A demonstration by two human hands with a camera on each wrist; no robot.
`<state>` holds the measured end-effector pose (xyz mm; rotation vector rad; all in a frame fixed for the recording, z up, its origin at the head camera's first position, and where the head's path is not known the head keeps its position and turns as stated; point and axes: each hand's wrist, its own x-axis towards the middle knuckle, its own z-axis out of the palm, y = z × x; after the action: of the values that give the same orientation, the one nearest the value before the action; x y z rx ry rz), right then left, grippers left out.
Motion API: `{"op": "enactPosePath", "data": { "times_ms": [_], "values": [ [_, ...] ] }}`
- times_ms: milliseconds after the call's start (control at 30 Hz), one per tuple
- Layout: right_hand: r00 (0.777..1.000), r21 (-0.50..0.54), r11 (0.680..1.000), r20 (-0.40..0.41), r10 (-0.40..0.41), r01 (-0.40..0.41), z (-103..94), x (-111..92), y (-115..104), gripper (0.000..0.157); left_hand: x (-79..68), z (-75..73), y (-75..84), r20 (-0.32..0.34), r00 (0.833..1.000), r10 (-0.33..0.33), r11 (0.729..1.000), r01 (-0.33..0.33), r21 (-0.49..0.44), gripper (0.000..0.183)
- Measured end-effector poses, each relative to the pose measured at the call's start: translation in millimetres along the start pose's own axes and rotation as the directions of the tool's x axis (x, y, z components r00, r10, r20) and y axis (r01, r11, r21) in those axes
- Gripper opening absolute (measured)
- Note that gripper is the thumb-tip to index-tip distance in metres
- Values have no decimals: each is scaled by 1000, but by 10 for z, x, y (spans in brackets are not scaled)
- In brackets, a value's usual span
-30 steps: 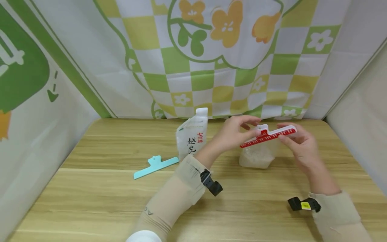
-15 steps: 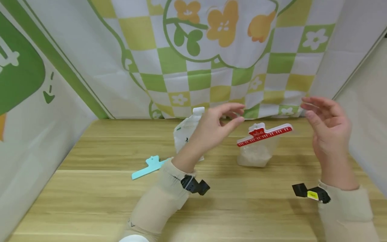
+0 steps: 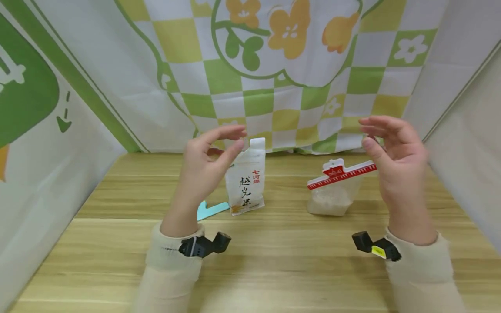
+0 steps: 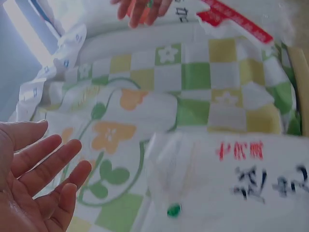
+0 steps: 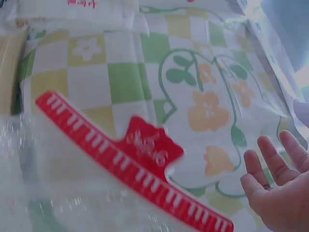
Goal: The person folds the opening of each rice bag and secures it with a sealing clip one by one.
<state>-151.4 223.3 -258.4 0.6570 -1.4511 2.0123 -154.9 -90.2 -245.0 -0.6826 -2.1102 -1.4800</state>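
My left hand (image 3: 201, 167) is raised with fingers loosely bent, holding nothing, in front of the left part of a white printed rice bag (image 3: 247, 180) that stands upright. On the right, a clear plastic bag (image 3: 330, 202) with pale grains in it stands on the table. A red-and-white sealing clip (image 3: 339, 174) lies slantwise across its top. My right hand (image 3: 405, 156), also holding nothing, hovers beside the clip's right end and overlaps it in the head view. Both wrist views show spread fingers, the left hand (image 4: 41, 181) near the white bag, the right hand (image 5: 280, 186) apart from the clip.
A light blue sealing clip (image 3: 211, 211) lies on the wooden table (image 3: 289, 261), left of the white bag and partly hidden by my left wrist. Behind the table hangs a green, yellow and white checked cloth (image 3: 258, 104), with pale walls at both sides.
Both hands have let go of the red-and-white clip, which stays on the clear bag. The left hand has moved left to the white bag; the right swung outward, then back.
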Motion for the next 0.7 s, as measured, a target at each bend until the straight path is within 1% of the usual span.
{"op": "enactPosePath", "data": {
  "times_ms": [100,200,300,400,467,533,600,700],
  "values": [
    [998,-63,997,18,53,-52,130,-24,29,32,-51,-136,-96,-37,999,-39,999,40,27,24],
    [994,-105,989,38,107,-102,248,-55,85,34,-104,-231,-185,-53,994,-95,995,97,35,23],
    [989,-87,988,72,133,-126,362,-87,157,36,-141,-299,-271,-45,988,-150,988,152,41,24],
    [984,-97,985,93,152,-143,474,-111,220,38,-147,-343,-342,-20,984,-177,982,178,56,26],
    [978,-119,979,103,179,-167,545,-112,268,38,-142,-370,-398,0,982,-187,981,187,57,28],
    [971,-165,966,103,218,-199,611,-107,323,38,-141,-399,-462,23,978,-206,978,205,38,29],
    [961,-208,951,109,255,-229,666,-96,390,36,-140,-426,-542,52,970,-238,971,237,20,31],
    [945,-261,928,119,305,-266,736,-79,515,37,-144,-454,-665,103,950,-293,955,295,-4,32]
  ]
}}
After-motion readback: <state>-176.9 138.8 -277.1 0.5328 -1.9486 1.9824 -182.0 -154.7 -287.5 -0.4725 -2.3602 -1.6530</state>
